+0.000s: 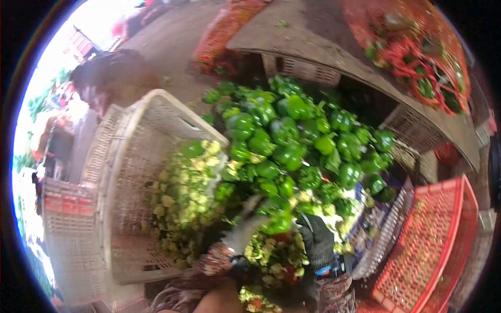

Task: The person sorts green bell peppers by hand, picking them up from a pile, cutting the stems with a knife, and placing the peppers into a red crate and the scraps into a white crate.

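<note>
My left hand (248,227), smeared by motion, is at the lower centre, just left of a green pepper (279,223); its fingers cannot be made out. On the right, my right hand (317,241) wears a dark grey glove. Its fingers look curled and pressed together beside that pepper, and what they hold, if anything, is hidden. Beyond both hands lies a large heap of green peppers (286,130). Yellow-green trimmings (271,255) lie below and between the hands.
A pale plastic crate (122,193) on the left holds yellow-green pieces. A red crate (417,250) stands tilted at the right. Behind the heap is a board (313,57) over crates, with a red mesh bag (417,68) on it. Another mesh bag (222,36) lies further back.
</note>
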Demonstrator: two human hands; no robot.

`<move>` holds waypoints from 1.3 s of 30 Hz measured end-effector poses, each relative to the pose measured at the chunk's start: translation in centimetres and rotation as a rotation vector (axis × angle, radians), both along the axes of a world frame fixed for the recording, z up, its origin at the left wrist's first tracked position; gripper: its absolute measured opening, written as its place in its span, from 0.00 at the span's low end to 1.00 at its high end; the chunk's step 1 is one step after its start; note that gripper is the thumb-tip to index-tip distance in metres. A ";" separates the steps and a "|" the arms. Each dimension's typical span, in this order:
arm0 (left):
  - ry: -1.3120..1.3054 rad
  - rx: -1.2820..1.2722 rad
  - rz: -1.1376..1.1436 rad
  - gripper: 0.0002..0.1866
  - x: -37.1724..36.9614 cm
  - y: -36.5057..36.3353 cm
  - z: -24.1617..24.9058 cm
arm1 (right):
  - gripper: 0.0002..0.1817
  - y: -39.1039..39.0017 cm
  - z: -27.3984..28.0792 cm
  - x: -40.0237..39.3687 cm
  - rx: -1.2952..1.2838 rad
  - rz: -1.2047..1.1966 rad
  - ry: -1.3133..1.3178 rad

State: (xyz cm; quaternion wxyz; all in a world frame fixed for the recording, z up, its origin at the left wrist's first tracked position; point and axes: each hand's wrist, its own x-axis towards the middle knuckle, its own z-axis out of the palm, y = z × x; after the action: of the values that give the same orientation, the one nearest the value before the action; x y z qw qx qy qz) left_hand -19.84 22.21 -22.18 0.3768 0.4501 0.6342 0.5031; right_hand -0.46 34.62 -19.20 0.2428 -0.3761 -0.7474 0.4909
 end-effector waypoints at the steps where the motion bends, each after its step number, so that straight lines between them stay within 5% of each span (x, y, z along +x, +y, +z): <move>1: -0.456 -0.018 0.063 0.25 -0.3 0.7 1.2 | 0.12 0.7 0.8 0.4 0.153 0.089 -0.137; 2: -0.828 -0.041 0.178 0.23 -0.6 1.4 2.5 | 0.13 1.0 1.8 0.5 0.151 0.153 -0.100; 4: -0.678 -0.019 0.141 0.24 0.0 0.9 2.2 | 0.13 0.7 3.7 0.4 0.134 0.291 -0.015; 8: -0.325 -0.045 0.118 0.23 1.5 1.2 6.8 | 0.16 -0.7 2.1 0.9 0.165 0.417 -0.249; 12: -0.205 -0.081 0.055 0.20 1.6 0.5 5.9 | 0.16 -0.9 1.6 0.9 -0.114 0.553 -0.292; 16: -0.508 -0.030 0.024 0.19 2.1 0.4 6.1 | 0.15 -1.2 1.6 0.9 -0.108 0.514 -0.137; 18: -0.037 0.090 -0.083 0.21 1.7 0.1 5.2 | 0.13 -1.2 0.1 1.8 -0.181 0.464 -0.184; 21: -1.213 0.157 0.234 0.20 1.1 -1.3 3.3 | 0.14 -1.8 -1.9 4.0 -0.205 0.271 -0.223; 22: -1.113 0.049 0.319 0.20 0.6 -0.5 5.4 | 0.16 -2.1 -2.5 4.7 -0.200 0.190 -0.231; 24: -0.110 -0.065 -0.034 0.22 -1.7 -0.6 4.5 | 0.20 -2.7 -2.7 6.0 -0.281 0.060 -0.157; 28: -0.347 -0.265 -0.108 0.35 1.0 0.7 5.6 | 0.34 -3.3 -1.1 2.3 -0.726 0.151 0.291; 30: -0.372 -0.324 -0.072 0.42 2.2 1.3 6.2 | 0.39 -2.6 0.4 1.2 -0.948 0.202 0.212; 31: -0.176 -0.354 -0.064 0.42 1.6 1.6 6.3 | 0.42 -2.3 1.1 0.7 -1.053 0.223 0.164; 34: -0.287 -0.335 0.119 0.40 2.9 1.3 6.7 | 0.42 -3.7 2.0 0.3 -0.770 0.202 0.054; 36: -0.473 -0.355 0.142 0.38 3.5 -0.3 4.2 | 0.43 -5.8 -0.4 -0.1 -0.335 0.131 0.181; 39: -0.392 -0.274 0.044 0.36 5.0 -0.3 5.6 | 0.44 -7.4 -2.0 -0.5 -0.558 -0.197 0.314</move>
State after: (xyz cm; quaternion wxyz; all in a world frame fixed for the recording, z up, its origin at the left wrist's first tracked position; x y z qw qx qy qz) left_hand -14.85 21.87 -16.53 0.5393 0.2749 0.6208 0.4982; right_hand -0.99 27.18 -21.24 0.2890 -0.4180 -0.4977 0.7029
